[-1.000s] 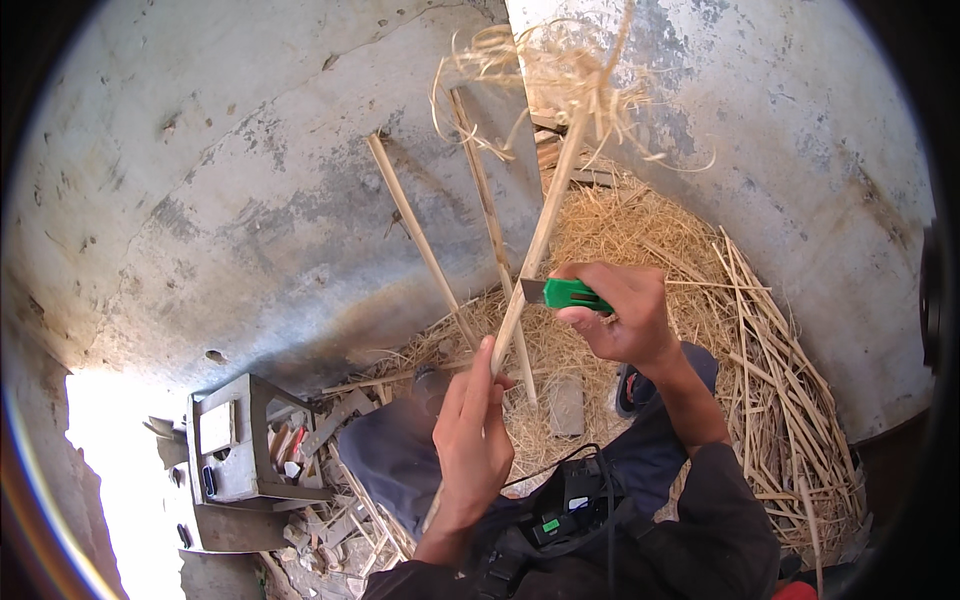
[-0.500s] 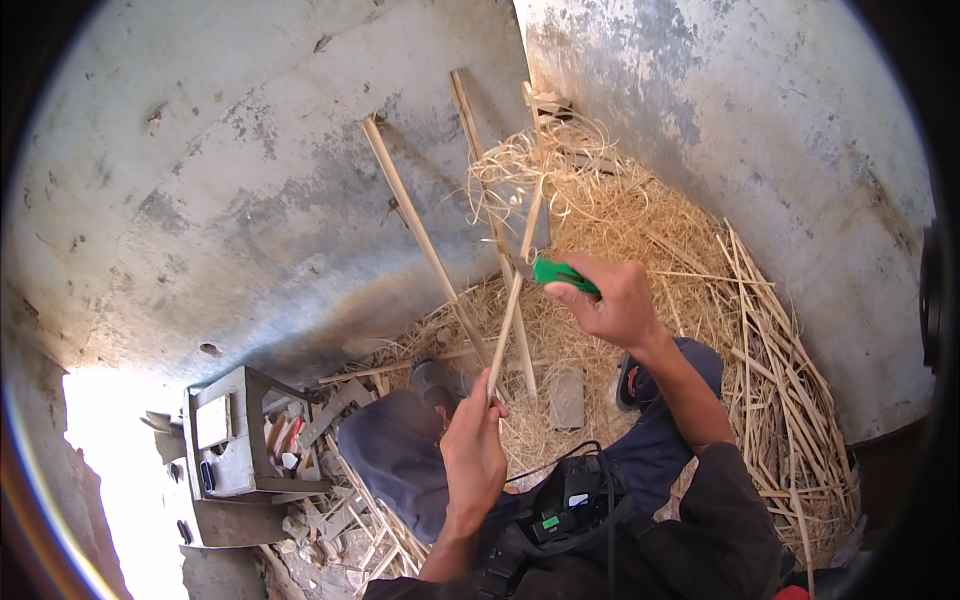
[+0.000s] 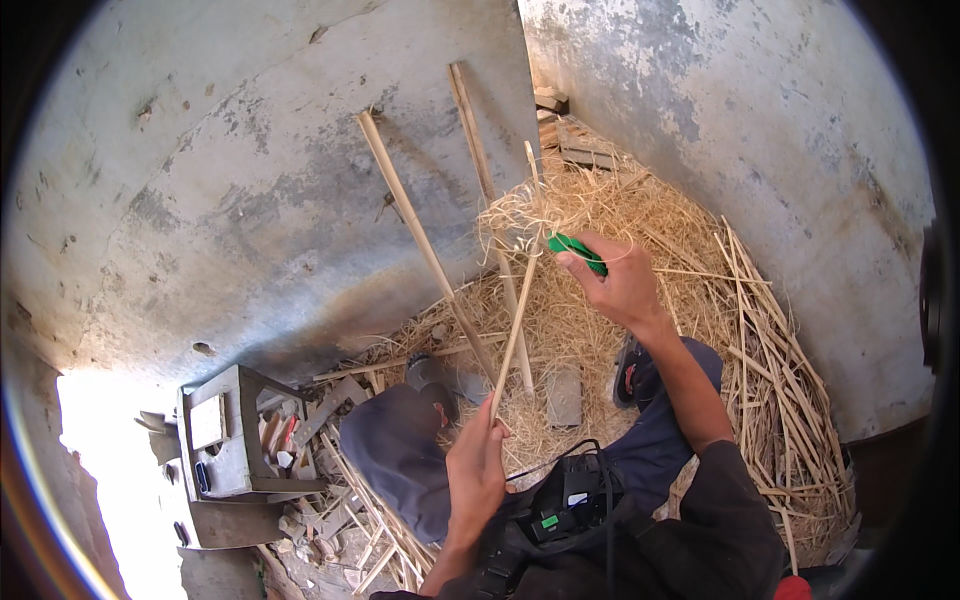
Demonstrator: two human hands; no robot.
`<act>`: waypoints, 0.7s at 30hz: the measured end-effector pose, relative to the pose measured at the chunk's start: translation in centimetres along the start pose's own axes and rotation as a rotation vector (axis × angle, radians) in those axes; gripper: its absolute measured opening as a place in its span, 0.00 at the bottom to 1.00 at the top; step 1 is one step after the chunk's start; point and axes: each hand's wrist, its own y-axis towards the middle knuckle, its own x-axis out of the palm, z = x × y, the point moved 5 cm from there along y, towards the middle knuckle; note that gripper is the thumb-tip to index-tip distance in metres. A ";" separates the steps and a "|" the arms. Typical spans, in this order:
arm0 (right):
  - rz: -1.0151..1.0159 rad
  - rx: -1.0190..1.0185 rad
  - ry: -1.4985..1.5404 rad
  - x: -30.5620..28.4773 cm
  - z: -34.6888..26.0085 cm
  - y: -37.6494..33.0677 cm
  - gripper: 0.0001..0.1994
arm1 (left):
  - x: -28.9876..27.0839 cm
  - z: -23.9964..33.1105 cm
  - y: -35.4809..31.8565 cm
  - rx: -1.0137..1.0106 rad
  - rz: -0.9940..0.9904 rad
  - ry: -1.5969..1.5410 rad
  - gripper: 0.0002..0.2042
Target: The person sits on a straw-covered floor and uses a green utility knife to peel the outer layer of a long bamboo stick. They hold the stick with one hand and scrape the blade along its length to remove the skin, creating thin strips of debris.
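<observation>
My left hand grips the lower end of a thin bamboo strip that slants up and away from me. My right hand holds a green-handled knife against the strip near its upper part. A tangle of pale curled shavings hangs around the strip's top, just left of the knife. The blade itself is hidden among the shavings. My knees in dark trousers show below the hands.
Two long bamboo slats lean against the grey concrete wall. A heap of straw-like shavings and split strips covers the floor to the right. A small grey wooden stool with tools stands at the left among scraps.
The right hand with the knife has moved along the strip, and the tuft of shavings has dropped from high in view to just beside the knife. The left hand keeps its grip.
</observation>
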 end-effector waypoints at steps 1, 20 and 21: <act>0.001 -0.010 0.037 0.1 0.0 0.1 0.20 | -0.1 -0.2 0.0 -0.036 -0.006 -0.032 0.23; -0.110 -0.486 0.185 4.1 -3.9 -5.3 0.20 | -0.6 0.1 1.8 -0.074 0.105 -0.141 0.22; -0.110 -0.469 0.178 4.0 -4.1 -5.3 0.21 | -0.6 0.3 1.8 -0.066 0.106 -0.140 0.22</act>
